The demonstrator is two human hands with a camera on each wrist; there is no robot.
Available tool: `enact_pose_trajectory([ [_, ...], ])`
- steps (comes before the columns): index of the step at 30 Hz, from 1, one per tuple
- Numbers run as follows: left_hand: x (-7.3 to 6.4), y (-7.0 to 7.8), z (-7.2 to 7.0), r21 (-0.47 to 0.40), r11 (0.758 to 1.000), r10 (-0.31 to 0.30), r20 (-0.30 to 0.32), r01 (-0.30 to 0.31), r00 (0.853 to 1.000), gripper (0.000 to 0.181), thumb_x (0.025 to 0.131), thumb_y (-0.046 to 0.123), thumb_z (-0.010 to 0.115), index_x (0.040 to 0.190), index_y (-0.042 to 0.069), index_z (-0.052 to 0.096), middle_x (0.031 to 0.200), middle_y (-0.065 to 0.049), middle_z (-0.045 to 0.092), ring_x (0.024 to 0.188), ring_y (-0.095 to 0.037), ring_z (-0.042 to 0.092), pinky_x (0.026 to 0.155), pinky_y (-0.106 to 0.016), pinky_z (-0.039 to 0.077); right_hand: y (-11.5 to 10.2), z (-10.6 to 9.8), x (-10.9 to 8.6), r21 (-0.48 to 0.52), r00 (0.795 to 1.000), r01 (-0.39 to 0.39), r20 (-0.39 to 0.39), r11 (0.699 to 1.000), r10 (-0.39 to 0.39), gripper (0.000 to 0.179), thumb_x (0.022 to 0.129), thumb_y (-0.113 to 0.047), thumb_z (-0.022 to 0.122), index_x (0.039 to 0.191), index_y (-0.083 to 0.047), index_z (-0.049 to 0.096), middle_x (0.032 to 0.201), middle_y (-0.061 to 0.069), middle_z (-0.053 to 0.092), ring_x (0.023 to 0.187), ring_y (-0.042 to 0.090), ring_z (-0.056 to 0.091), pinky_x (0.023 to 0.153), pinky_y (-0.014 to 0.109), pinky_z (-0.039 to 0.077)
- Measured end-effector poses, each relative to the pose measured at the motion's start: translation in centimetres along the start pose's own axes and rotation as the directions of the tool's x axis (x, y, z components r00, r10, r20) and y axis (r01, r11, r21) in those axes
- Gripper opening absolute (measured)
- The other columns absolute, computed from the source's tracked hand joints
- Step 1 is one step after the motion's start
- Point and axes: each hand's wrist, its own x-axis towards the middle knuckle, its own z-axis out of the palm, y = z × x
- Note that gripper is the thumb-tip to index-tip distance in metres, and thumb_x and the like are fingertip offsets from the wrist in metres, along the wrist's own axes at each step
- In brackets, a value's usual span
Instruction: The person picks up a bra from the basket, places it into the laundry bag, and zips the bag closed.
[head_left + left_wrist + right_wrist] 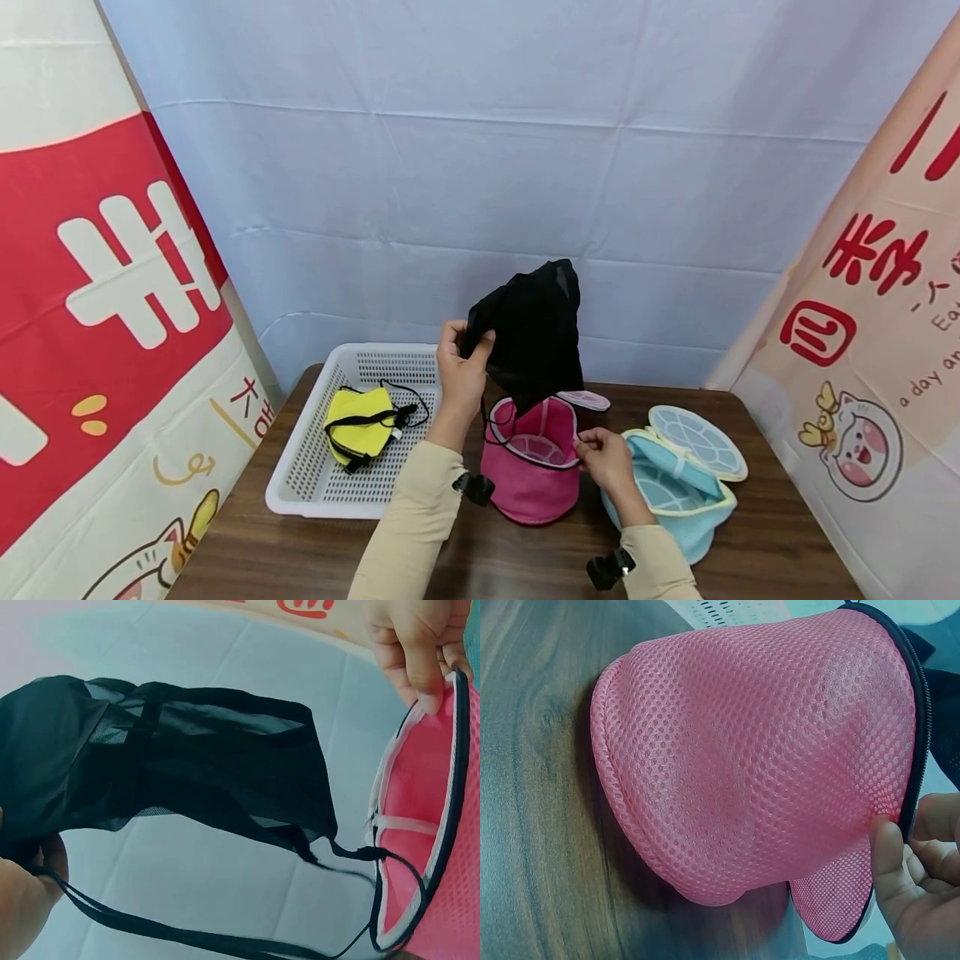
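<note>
A piece of thin black fabric with cords (528, 333) hangs from my left hand (461, 379), which pinches its left edge between thumb and fingers. It is raised above a pink mesh laundry bag (528, 496), which stands with its zipped mouth open. In the left wrist view, the dangling black cords (360, 853) reach the bag's mouth, while the sheer body of the fabric (225, 750) stays outside. My right hand (609, 458) pinches the bag's rim on the right. The right wrist view shows that thumb and fingers (889, 855) gripping beside the black zipper (922, 742).
At the left, a white perforated basket (300, 475) holds a yellow item with black straps and cords (360, 421). On the right, a light-blue mesh bag (690, 533) lies open with its lid folded back. All stand on a dark wooden table (247, 550), before a pale cloth backdrop (465, 183).
</note>
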Motion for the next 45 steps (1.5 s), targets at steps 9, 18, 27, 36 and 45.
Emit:
enact_pose_trajectory([
  [9, 0.2, -0.6, 0.9, 0.010, 1.000, 0.020, -0.024, -0.019, 1.000, 0.020, 0.085, -0.007, 0.061, 0.089, -0.012, 0.042, 0.084, -0.004, 0.048, 0.081, -0.016, 0.047, 0.070, -0.026, 0.043, 0.2, -0.1, 0.1, -0.005, 1.000, 0.010, -0.001, 1.000, -0.010, 0.015, 0.084, 0.001, 0.062, 0.094, 0.012, 0.061, 0.073, 0.010, 0.062, 0.054, 0.018, 0.060, 0.057, 0.041, 0.053],
  [18, 0.1, -1.2, 1.1, 0.038, 0.999, 0.005, -0.039, -0.004, 0.999, 0.024, 0.083, -0.004, 0.065, 0.086, -0.013, 0.043, 0.078, -0.006, 0.047, 0.073, -0.014, 0.047, 0.066, -0.025, 0.043, 0.1, -0.1, 0.0, 0.001, 1.000, 0.018, -0.004, 1.000, -0.018, 0.014, 0.084, 0.002, 0.062, 0.093, 0.013, 0.061, 0.073, 0.012, 0.063, 0.053, 0.018, 0.060, 0.056, 0.041, 0.053],
  [27, -0.2, -1.4, 1.0, 0.074, 0.997, -0.019, -0.005, 0.019, 1.000, 0.024, 0.085, -0.002, 0.064, 0.086, -0.010, 0.042, 0.078, -0.006, 0.049, 0.077, -0.016, 0.051, 0.069, -0.025, 0.045, 0.0, -0.3, 0.0, 0.010, 1.000, 0.007, 0.004, 1.000, -0.007, 0.015, 0.085, 0.003, 0.062, 0.095, 0.013, 0.060, 0.075, 0.012, 0.062, 0.055, 0.018, 0.060, 0.058, 0.042, 0.053],
  [36, -0.7, -1.5, 0.8, 0.099, 0.995, -0.034, -0.004, 0.034, 0.999, 0.022, 0.084, -0.002, 0.065, 0.086, -0.009, 0.044, 0.080, -0.005, 0.052, 0.080, -0.015, 0.054, 0.071, -0.026, 0.047, 0.1, -0.3, 0.0, -0.001, 1.000, 0.011, 0.003, 1.000, -0.011, 0.014, 0.084, 0.001, 0.062, 0.094, 0.012, 0.061, 0.073, 0.009, 0.062, 0.055, 0.019, 0.060, 0.058, 0.041, 0.053],
  [45, -1.9, -2.1, -0.1, 0.136, 0.990, -0.047, 0.014, 0.044, 0.999, 0.022, 0.083, -0.002, 0.066, 0.084, -0.007, 0.044, 0.079, -0.005, 0.053, 0.078, -0.016, 0.054, 0.067, -0.027, 0.047, 0.1, -0.3, -0.2, 0.006, 1.000, 0.015, 0.001, 1.000, -0.015, 0.014, 0.084, 0.003, 0.061, 0.095, 0.013, 0.061, 0.075, 0.011, 0.062, 0.055, 0.017, 0.059, 0.055, 0.037, 0.053],
])
